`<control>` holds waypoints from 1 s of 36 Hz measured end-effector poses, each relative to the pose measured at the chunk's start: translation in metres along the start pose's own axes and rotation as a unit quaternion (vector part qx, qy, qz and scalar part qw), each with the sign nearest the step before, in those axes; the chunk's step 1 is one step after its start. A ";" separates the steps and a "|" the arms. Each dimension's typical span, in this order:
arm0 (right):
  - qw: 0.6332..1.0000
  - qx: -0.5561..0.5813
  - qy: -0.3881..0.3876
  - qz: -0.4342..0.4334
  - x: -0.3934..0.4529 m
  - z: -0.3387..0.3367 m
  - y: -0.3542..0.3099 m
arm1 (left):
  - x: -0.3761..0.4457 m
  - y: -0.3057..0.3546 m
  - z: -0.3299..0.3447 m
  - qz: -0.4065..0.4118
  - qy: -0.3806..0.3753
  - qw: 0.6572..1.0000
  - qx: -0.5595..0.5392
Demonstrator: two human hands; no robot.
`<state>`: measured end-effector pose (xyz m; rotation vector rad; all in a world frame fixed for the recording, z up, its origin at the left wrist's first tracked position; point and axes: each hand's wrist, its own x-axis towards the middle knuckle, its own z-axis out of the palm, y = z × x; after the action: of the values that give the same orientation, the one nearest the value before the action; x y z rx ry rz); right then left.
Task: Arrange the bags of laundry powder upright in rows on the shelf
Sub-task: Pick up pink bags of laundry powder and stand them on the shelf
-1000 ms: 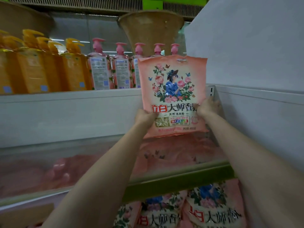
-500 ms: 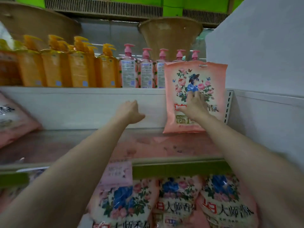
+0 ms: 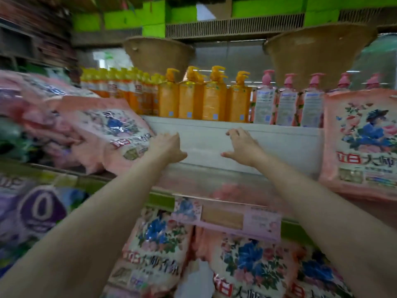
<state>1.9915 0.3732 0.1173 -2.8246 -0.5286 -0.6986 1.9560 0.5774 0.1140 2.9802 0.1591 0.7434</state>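
Both hands reach over the shelf: left hand touches a slumped bag, fingers hidden; right hand spread, empty. Another bag stands upright at the right end.

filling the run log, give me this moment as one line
left hand: open, touching slumped bag | right hand: open, empty | upright bag: standing at shelf right end | pile at left not upright

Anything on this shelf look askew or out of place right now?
Yes. The pink bags at the shelf's left end lie slumped in a tilted heap, not upright, whereas the bag at the right end stands upright. The left hand touches the heap.
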 end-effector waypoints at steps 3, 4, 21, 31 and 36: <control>0.999 0.007 -0.010 -0.033 0.014 0.010 -0.034 | -0.005 -0.035 -0.006 -0.021 0.010 1.000 -0.003; 0.999 0.007 -0.009 -0.042 0.018 0.013 -0.045 | -0.007 -0.045 -0.008 -0.026 0.010 1.000 0.000; 0.991 0.047 -0.030 -0.118 0.072 0.054 -0.183 | -0.030 -0.181 -0.031 -0.158 0.000 0.987 0.016; 0.990 0.077 -0.047 -0.106 0.095 0.082 -0.207 | -0.018 -0.194 -0.014 -0.208 -0.024 0.967 -0.146; 0.992 0.092 -0.054 -0.062 0.103 0.090 -0.193 | 0.001 -0.178 0.012 -0.268 0.012 0.915 -0.300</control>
<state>2.0404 0.6047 0.1060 -2.6861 -0.7521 -0.4910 1.9475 0.7534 0.0879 2.1900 0.5984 0.6093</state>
